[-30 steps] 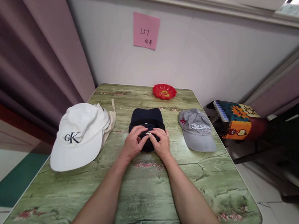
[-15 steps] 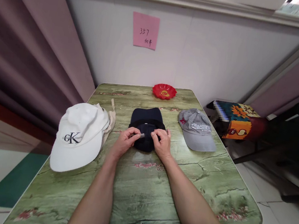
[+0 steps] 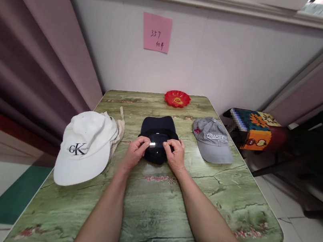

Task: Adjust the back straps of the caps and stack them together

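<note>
Navy cap between two pinching hands, brim to 12 o'clock

The green table (image 3: pixel 167 206) runs out of view at 6 o'clock. Between 8 and 9 from the navy cap, a white cap (image 3: pixel 86 138) largely hides some beige fabric. The navy cap (image 3: pixel 159 137) lies mid-table, its brim and long axis towards 12; fingers cover its sides. A grey cap (image 3: pixel 212 138) sits at 3. The hands are apart: the left hand (image 3: pixel 137 149), at the navy cap's 8, pinches a silver clasp; the right hand (image 3: pixel 175 153), at 4, pinches the cap itself, exactly where being hard to make out. A red dish (image 3: pixel 177 99) stands between 12 and 1. Smallest is the silver clasp (image 3: pixel 152 145), its left end under fingertips.
</note>
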{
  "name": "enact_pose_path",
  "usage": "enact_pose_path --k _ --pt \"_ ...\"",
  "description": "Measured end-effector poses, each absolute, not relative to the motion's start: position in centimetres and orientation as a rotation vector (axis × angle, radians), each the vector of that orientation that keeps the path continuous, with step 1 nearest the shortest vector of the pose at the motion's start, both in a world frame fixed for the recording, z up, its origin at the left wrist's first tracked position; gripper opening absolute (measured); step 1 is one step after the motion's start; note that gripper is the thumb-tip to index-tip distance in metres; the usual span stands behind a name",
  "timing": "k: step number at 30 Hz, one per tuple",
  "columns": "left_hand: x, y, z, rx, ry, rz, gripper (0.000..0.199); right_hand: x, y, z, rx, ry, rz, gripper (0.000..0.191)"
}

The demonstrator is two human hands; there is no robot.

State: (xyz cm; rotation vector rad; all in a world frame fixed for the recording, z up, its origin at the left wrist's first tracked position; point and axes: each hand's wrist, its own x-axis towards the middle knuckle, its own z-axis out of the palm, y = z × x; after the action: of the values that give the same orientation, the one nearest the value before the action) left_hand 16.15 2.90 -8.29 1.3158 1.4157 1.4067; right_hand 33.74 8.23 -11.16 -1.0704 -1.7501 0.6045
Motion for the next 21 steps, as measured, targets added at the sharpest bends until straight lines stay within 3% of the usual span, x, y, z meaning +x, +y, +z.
enact_pose_path --k 11,21 --pt "14.5 2.9 -8.9 1.126 1.438 1.646 0.023 34.2 8.4 -10.9 -1.047 -1.662 0.591 0.032" --pt "14.3 2.8 -8.7 1.282 1.536 1.587 0.026 34.0 8.3 -10.8 -1.004 -1.718 0.546 0.022"
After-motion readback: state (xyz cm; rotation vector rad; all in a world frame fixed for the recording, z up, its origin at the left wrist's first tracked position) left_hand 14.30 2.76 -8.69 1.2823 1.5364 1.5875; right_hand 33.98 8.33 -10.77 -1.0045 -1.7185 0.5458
